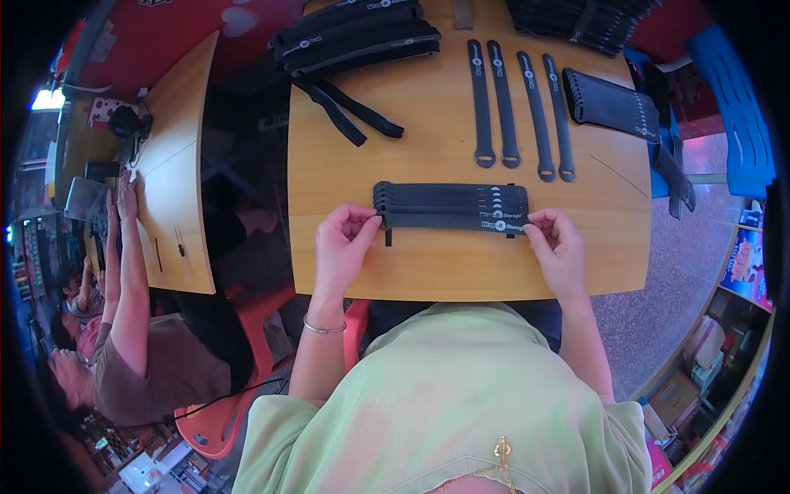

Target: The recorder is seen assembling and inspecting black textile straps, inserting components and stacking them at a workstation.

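Observation:
In front of me on the wooden table (461, 276) lies an overlapping row of flat black straps (448, 202). The nearest black strap (453, 221) stretches between my hands along the row's front edge. My left hand (341, 243) pinches its left end between thumb and fingertips. At the other end, my right hand (561, 247) has thumb and forefinger closed on the strap's tip. A narrow dark strip (388, 238) pokes out from under the row near my left fingertips.
Several looped straps (501, 107) lie lengthwise beyond the row, with a bundle of straps (609, 105) to their right. Thick black stacks (358, 48) and two loose strap ends (350, 111) are at the far left. At left, another person (156, 362) sits at a separate table (177, 181).

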{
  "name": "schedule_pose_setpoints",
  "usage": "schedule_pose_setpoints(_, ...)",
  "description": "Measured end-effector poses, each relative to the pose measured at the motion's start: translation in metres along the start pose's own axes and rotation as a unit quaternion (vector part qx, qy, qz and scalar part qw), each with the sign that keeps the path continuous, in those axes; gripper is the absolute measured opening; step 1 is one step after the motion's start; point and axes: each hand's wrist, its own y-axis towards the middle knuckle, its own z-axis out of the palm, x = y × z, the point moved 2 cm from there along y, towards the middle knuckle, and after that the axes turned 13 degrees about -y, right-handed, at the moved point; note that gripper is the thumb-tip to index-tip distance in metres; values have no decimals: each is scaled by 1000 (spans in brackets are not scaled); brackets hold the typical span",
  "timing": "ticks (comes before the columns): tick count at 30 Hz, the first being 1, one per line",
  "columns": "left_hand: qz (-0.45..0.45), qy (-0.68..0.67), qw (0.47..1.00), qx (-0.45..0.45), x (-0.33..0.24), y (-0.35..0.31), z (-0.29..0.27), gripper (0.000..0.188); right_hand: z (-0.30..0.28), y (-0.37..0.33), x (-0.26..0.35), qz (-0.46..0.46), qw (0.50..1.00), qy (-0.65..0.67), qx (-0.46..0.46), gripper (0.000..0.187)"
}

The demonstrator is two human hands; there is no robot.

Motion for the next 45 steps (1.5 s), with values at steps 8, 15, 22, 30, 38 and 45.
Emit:
schedule_pose_setpoints(8, 8, 13, 1000, -9, 4, 4, 0, 7, 2, 3, -2, 7, 1000, -10, -15, 13)
schedule_pose_setpoints(15, 4, 18, 1000, -11, 4, 5, 0, 7, 3, 3, -3, -1, 1000, -14, -17, 13)
schedule_pose_setpoints(22, 0, 22, 1000, -8, 7, 5, -1, 7, 4, 3, -2, 8, 999, -25, -26, 14)
schedule_pose_setpoints(30, -5, 12, 1000, -7, 8, 6, -1, 7, 5, 4, -2, 17, 997, -63, -37, 16)
schedule_pose_setpoints(38, 1, 21, 1000, -7, 7, 7, 0, 7, 7, 6, -1, 17, 996, -74, -45, 17)
schedule_pose_setpoints(45, -2, 23, 1000, -9, 7, 6, -1, 7, 7, 8, 0, 28, 995, -85, -45, 18)
